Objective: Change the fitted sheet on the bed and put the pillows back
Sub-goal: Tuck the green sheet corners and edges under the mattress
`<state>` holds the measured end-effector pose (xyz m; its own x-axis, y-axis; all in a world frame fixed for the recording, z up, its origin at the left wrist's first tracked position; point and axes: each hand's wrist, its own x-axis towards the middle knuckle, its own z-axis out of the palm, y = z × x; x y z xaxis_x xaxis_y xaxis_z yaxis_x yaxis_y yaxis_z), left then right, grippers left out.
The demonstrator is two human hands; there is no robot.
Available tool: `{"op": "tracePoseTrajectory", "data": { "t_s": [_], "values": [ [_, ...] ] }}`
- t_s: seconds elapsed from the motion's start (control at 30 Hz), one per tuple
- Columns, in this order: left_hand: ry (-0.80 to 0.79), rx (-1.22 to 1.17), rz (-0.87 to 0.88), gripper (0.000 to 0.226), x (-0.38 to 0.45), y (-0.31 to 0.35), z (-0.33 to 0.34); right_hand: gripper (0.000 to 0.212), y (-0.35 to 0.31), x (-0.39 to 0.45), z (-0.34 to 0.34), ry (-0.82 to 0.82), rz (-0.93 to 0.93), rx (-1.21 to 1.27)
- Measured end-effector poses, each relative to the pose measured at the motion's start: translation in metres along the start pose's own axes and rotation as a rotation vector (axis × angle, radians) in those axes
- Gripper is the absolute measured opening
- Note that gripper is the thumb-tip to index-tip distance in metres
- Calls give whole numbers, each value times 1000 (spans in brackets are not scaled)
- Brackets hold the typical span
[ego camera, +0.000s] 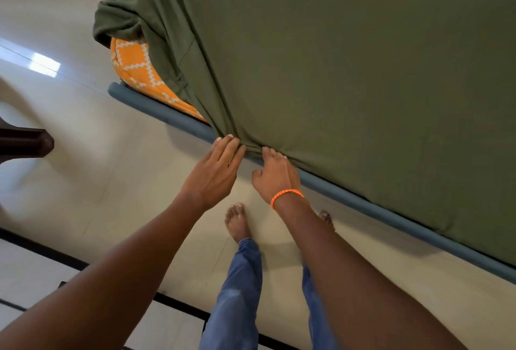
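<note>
Over the bed frame, the green fitted sheet covers most of the orange mattress, its far corner bare. Both hands tuck its hem: left hand flat-fingered, right hand curled underneath.

Floor is glossy cream tile, shiny enough that a bright window-shaped glare patch sits on it near the left edge of the shot. Thin grout lines run across it, and down in the lower left there are dark border strips cutting diagonally through the paler tiles. A dark brown piece of wooden furniture pokes in from the left edge, throwing a soft shadow onto the tiles around it. Lighting is daylight-ish, pretty even, nothing harsh besides that one reflection.
</note>
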<state>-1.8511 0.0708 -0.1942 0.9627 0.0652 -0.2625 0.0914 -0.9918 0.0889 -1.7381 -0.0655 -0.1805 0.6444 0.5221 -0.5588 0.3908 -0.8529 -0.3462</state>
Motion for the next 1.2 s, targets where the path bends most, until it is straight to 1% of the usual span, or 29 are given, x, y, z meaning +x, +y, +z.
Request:
{"op": "tracePoseTrajectory", "data": {
  "t_s": [0.07,0.1,0.2,0.27,0.33,0.37,0.47,0.53,0.57,0.6,0.63,0.67,0.73,0.8,0.83,0.9,1.0,1.07,1.13,1.2],
  "values": [
    [-22,-2,-6,56,1,-1,-3,48,-3,9,-11,-105,50,1],
    [-8,-4,-10,53,4,0,-5,43,-4,16,-17,-139,78,15],
    [29,-23,-9,38,20,4,-14,35,0,36,-27,-235,168,142],
    [35,-60,-31,30,33,6,-20,25,4,48,-25,-303,180,193],
    [-26,-81,-73,25,49,7,-29,19,9,55,-22,-343,201,208],
    [-86,-72,-93,26,58,7,-33,18,12,59,-21,-355,211,228],
    [-307,-58,-156,43,80,3,-48,19,14,65,-21,-378,225,280],
    [-461,-20,-140,57,95,-1,-53,22,15,61,-19,-344,201,251],
    [-530,-17,-150,63,101,-3,-53,21,14,56,-15,-301,159,176],
    [-590,-40,-170,65,104,-6,-52,22,13,47,-8,-217,108,70],
    [-632,-66,-193,64,106,-8,-51,27,11,35,0,-100,56,-21],
    [-654,-70,-205,60,110,-12,-49,32,9,23,10,-27,20,-59],
    [-685,-67,-196,51,114,-17,-47,34,5,6,18,108,26,-42],
    [-723,-115,-207,46,117,-23,-47,37,5,9,18,134,77,30],
    [-742,-135,-220,44,117,-25,-45,39,3,14,13,82,75,72],
    [-773,-169,-227,42,119,-31,-42,44,-5,27,1,-87,72,126],
    [-784,-262,-247,41,122,-43,-34,58,-18,43,-7,-323,96,21],
    [-783,-306,-215,42,126,-49,-30,55,-21,57,-12,-399,169,5],
    [-783,-340,-192,42,126,-55,-31,53,-24,73,-24,-473,256,75],
    [-692,-384,-174,39,123,-62,-30,55,-31,85,-34,-512,315,81]
  ]
}}
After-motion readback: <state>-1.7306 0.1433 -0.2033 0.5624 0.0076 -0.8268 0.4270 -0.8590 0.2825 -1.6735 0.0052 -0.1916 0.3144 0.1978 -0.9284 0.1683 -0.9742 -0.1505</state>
